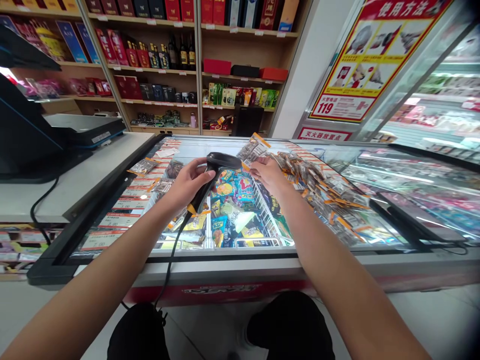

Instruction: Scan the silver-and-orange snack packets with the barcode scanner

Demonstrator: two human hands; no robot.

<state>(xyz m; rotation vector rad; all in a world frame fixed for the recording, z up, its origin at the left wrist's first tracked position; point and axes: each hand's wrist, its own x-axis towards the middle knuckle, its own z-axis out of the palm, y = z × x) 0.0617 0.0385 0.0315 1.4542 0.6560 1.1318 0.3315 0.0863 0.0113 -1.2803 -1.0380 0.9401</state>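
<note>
My left hand (193,182) is wrapped round the handle of a black barcode scanner (223,161), whose head points right. A cable runs down from its yellow-edged handle end. My right hand (268,172) pinches the lower corner of a clear snack packet (253,147) with orange edges, tilted upward just in front of the scanner head. Beside my right forearm, a heap of similar packets (318,190) lies on the freezer's glass top. Several more single packets (144,166) rest on the glass to the left of the scanner.
Beneath me is a chest freezer (225,265) with wire baskets of bagged ice creams (234,215) under its glass. Price labels (122,220) line its left side. A counter (86,175) with a dark machine stands left. Shelves (153,70) with boxes and bottles rise behind.
</note>
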